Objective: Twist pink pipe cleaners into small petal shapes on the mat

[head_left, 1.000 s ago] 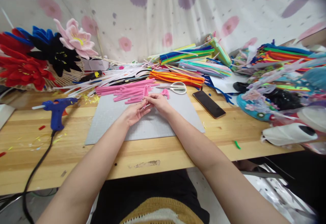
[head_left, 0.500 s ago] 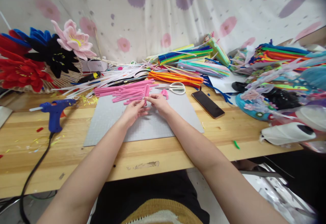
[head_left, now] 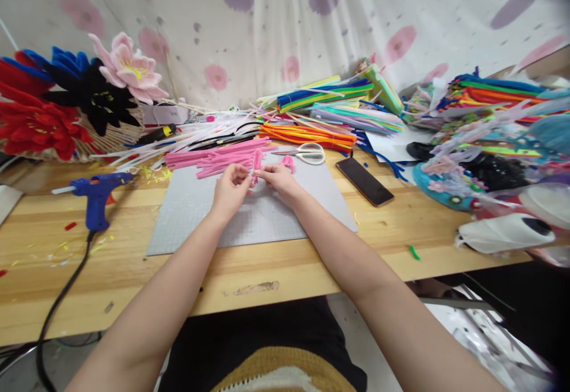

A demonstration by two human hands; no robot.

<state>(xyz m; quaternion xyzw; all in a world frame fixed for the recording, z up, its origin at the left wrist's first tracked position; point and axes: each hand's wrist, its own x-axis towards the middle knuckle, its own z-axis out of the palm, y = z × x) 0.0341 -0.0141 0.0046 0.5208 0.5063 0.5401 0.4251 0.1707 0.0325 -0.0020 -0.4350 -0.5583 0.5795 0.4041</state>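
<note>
Between my two hands a pink pipe cleaner (head_left: 257, 159) is bent into a narrow upright loop. My left hand (head_left: 232, 187) pinches its lower part from the left, fingers curled. From the right, my right hand (head_left: 278, 178) grips the same piece between thumb and finger. The fingertips hide where the ends meet. Just behind my right hand lies another bent pink piece (head_left: 288, 163). A bundle of pink pipe cleaners (head_left: 214, 158) is spread behind my left hand. Both hands are above a grey cutting mat (head_left: 178, 225).
White-handled scissors (head_left: 309, 154) rest at the mat's back edge. A black phone (head_left: 364, 181) lies to the right. On the left stands a blue glue gun (head_left: 97, 199) with a cord. Pipe-cleaner bundles (head_left: 312, 136) line the back. Fuzzy flowers (head_left: 100, 98) stand at the left.
My left hand's fingers have curled in and turned more upright around the base of the pink loop. My right hand keeps its pinch in nearly the same place.
</note>
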